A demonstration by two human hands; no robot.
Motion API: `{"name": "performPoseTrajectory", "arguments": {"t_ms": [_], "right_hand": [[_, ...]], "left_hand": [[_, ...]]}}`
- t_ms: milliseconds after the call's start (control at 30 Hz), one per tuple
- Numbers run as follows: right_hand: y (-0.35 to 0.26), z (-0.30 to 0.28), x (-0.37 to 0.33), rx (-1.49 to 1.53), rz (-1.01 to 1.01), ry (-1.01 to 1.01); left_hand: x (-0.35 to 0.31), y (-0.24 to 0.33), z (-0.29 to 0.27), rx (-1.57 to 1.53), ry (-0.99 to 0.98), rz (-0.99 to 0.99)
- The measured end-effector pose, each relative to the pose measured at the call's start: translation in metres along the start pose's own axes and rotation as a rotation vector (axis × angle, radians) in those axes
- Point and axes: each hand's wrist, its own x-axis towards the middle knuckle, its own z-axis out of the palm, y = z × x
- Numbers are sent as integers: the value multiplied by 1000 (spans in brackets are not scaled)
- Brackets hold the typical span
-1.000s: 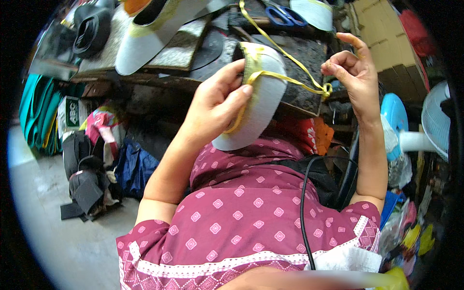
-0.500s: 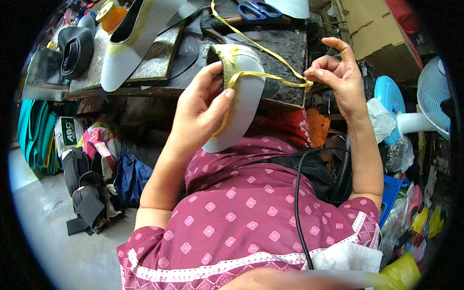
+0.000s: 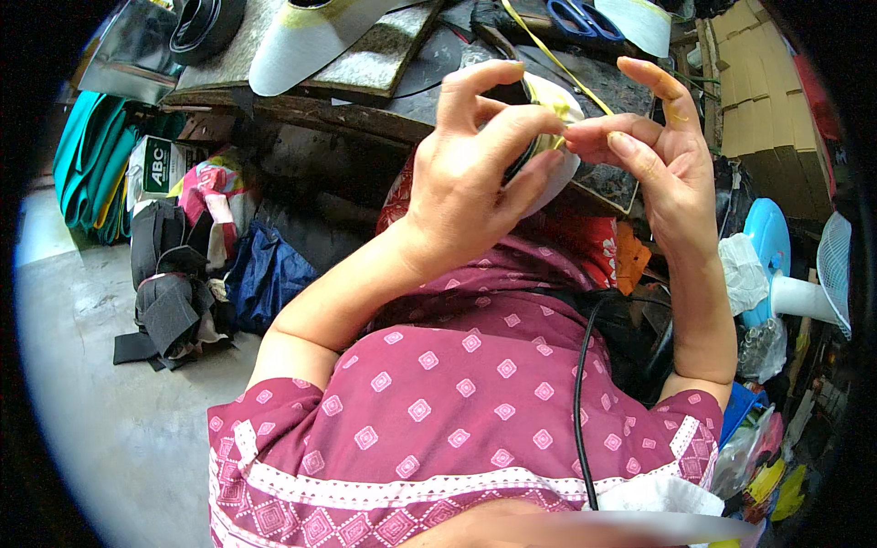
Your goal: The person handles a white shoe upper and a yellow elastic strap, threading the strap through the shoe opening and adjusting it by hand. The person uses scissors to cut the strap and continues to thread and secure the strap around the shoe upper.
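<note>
A grey shoe upper [image 3: 555, 187] with yellowish glue about its opening stands at the table's edge, partly hidden behind my left hand [image 3: 484, 151]. Thumb and fingertips of that hand are pinched on a narrow yellow strip [image 3: 585, 87] beside the upper's opening. My right hand [image 3: 662, 151] meets it there, its fingertips drawn together on the strip while the index finger sticks up. From the table, the strip's long part runs down toward both hands. Where exactly its end lies between the fingertips is hard to make out.
On the worktable are another grey shoe upper [image 3: 306, 50], blue-handled scissors [image 3: 585, 16] and a coiled black strap [image 3: 206, 27]. To the right stands a blue-and-white fan [image 3: 767, 260]. Black scraps [image 3: 169, 310] and a blue bag [image 3: 265, 274] lie on the floor at left.
My left hand has left the side of the shoe upper and moved right to the strip, close to my right hand. The view has shifted, and the upper sits further right and more hidden.
</note>
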Motion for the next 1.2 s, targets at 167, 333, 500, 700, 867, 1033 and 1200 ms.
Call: {"name": "performPoseTrajectory", "arguments": {"t_ms": [167, 333, 500, 700, 867, 1033, 1200], "right_hand": [[0, 2, -2, -8, -3, -6], [1, 2, -1, -44, -38, -39], [4, 2, 2, -73, -75, -70], [11, 2, 7, -132, -115, -104], [22, 2, 10, -114, -64, -105], [30, 6, 15, -117, -61, -111], [28, 7, 12, -110, -51, -66]], "left_hand": [[3, -1, 1, -15, 2, 22], [6, -2, -2, -94, -71, -1], [8, -9, -4, -395, -154, -205], [8, -13, -12, -653, -155, -440], [5, -22, -37, -695, 61, -570], [-6, -36, -46, -932, 37, -726], [-14, -41, -54, -449, 168, -568]]}}
